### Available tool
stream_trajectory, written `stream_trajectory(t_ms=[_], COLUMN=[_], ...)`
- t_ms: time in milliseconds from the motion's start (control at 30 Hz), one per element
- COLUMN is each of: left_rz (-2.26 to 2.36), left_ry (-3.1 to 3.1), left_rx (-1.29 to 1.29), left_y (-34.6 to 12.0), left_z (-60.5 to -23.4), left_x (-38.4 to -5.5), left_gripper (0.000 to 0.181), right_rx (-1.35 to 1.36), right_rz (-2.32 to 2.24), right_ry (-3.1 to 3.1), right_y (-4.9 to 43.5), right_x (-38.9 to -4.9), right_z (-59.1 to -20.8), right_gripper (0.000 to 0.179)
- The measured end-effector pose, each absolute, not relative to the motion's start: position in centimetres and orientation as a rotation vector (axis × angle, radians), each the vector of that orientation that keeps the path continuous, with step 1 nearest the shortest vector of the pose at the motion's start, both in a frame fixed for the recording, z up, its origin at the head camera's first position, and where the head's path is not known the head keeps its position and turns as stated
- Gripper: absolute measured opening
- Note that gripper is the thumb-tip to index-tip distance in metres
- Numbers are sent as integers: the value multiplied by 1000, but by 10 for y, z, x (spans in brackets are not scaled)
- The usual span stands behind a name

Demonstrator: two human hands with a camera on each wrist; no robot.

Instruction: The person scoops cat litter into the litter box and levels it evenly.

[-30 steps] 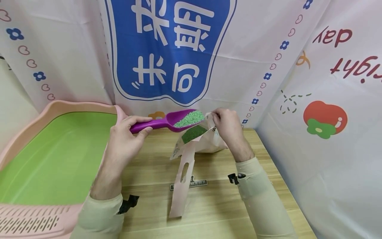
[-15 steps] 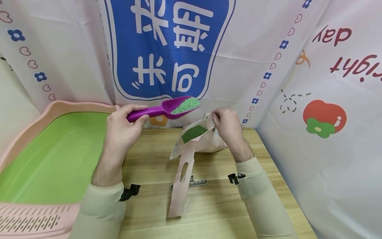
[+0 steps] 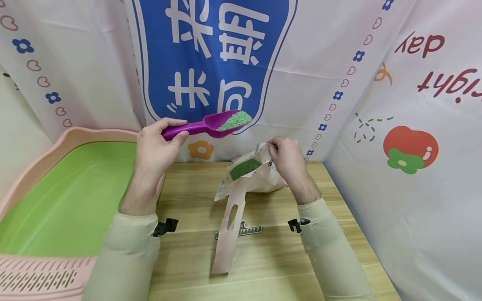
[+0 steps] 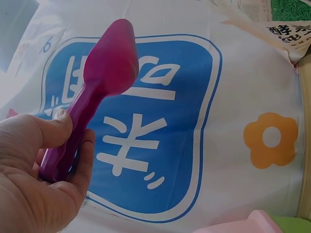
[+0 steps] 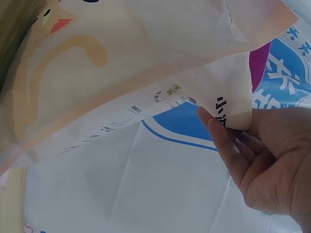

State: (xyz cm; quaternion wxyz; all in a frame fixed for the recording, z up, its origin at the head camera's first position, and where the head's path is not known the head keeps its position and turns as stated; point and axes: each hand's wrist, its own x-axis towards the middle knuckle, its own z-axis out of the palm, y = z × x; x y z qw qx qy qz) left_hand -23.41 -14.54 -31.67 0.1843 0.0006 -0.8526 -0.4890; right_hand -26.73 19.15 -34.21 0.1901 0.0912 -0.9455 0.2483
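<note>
My left hand grips the handle of a purple scoop, raised in front of the back wall cloth. Light green granules are heaped in its bowl. In the left wrist view the underside of the scoop shows, thumb and fingers around the handle. My right hand pinches the upper edge of a pale pink bag, which leans open on the table. Darker green granules lie inside its mouth. The right wrist view shows the bag from its printed side, its corner between thumb and fingers.
A pink litter box with a green inside stands at the left. A torn bag strip with a handle hole lies over a black-and-white clip on the wooden table. Printed cloth hangs behind.
My left hand has lifted the loaded scoop up from the bag's mouth and slightly left. The right hand and the bag have stayed in place.
</note>
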Motion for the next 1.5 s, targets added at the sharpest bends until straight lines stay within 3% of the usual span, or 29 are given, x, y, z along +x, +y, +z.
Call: stream_trajectory(t_ms=[700,1500], left_rz=[-1371,-1200], left_ry=[-2420,-2562], left_rx=[-91,-43], left_y=[-165,-211], left_z=[-308,-318], left_x=[-258,-244], left_gripper=[36,38], right_rx=[224,253], right_rz=[727,722], right_ry=[-2691,-2689], right_y=[193,194], right_x=[-269,-269], right_z=[-346,-353], right_gripper=[22,22])
